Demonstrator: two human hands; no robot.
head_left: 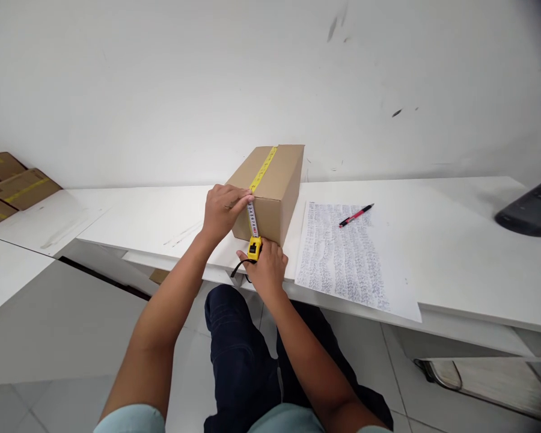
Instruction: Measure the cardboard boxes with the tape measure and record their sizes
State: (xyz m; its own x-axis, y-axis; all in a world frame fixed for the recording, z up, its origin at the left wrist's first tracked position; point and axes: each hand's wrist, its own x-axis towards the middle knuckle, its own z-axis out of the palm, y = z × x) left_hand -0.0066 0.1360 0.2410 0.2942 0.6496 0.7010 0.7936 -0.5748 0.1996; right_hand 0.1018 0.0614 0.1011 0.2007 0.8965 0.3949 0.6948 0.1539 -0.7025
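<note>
A brown cardboard box [277,219] with yellow printed tape along its top stands on the white desk [437,240]. Against its near face runs the pulled-out blade of a yellow tape measure [255,248], roughly upright. At the top front edge of the box, my left hand [225,210] pinches the blade's upper end between thumb and fingers. My right hand [270,264] grips the yellow case low down, by the bottom of the box. A black wrist strap hangs from the case over the desk's front edge.
Right of the box lies a sheet of paper [342,258] covered in handwriting, with a red and black pen [356,215] on it. Several taped cardboard boxes [24,187] are stacked at the far left. A dark object [529,210] stands at the right. A wall rises behind.
</note>
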